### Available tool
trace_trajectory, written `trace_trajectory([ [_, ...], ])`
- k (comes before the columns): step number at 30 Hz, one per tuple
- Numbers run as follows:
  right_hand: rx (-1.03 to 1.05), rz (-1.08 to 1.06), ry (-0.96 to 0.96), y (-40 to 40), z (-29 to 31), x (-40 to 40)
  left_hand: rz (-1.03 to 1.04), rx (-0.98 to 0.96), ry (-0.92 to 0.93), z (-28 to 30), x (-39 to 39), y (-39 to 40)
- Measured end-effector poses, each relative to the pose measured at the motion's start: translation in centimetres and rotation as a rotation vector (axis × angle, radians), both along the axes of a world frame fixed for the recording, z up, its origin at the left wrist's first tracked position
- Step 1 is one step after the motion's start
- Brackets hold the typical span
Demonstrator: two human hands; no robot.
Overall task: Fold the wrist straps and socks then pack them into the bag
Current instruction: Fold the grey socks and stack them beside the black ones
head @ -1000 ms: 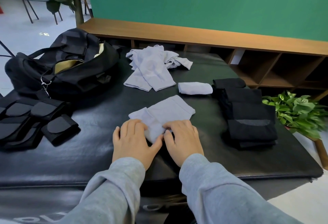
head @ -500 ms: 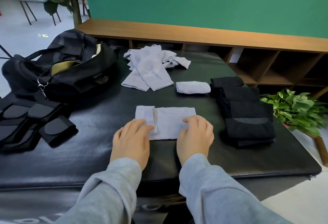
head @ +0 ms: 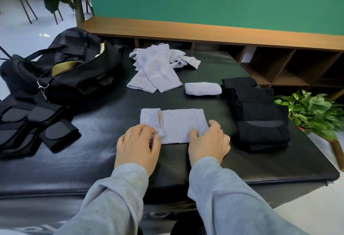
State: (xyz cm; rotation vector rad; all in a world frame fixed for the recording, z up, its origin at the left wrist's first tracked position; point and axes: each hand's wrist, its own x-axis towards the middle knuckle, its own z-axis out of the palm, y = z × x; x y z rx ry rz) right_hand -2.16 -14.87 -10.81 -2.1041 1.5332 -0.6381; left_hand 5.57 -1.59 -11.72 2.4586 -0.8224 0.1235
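A pale lilac sock (head: 176,125) lies flat and folded on the black padded table (head: 111,151), right in front of me. My left hand (head: 137,145) grips its near left corner with curled fingers. My right hand (head: 209,145) pinches its near right edge, thumb on top of the cloth. A rolled pale sock (head: 202,89) sits behind it. Loose pale socks (head: 156,69) are heaped further back. Folded black socks (head: 256,112) are stacked on the right. Black wrist straps (head: 31,125) lie at the left. The open black bag (head: 61,67) stands at the back left.
A low wooden shelf unit (head: 260,52) runs behind the table below a green wall. A potted green plant (head: 314,110) stands off the table's right edge. A tree trunk (head: 78,2) and chair legs are at the far left.
The sock was bunched diagonally under both hands; it is now laid out straight and flat, with my hands spread apart to its left and right near corners.
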Motion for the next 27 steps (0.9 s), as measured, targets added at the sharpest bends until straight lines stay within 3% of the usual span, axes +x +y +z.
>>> trace_trajectory([
  [8, 0.055, 0.213, -0.355, 0.6, 0.2, -0.1, 0.001, 0.023, -0.004, 0.0, 0.0, -0.1],
  [16, -0.087, 0.5, -0.156, 1.0, 0.4, 0.0, 0.005, 0.008, -0.007, 0.0, -0.1, -0.1],
  [27, -0.107, 0.591, -0.046, 1.3, 0.6, 0.1, -0.003, 0.024, -0.009, 0.0, 0.0, -0.1],
])
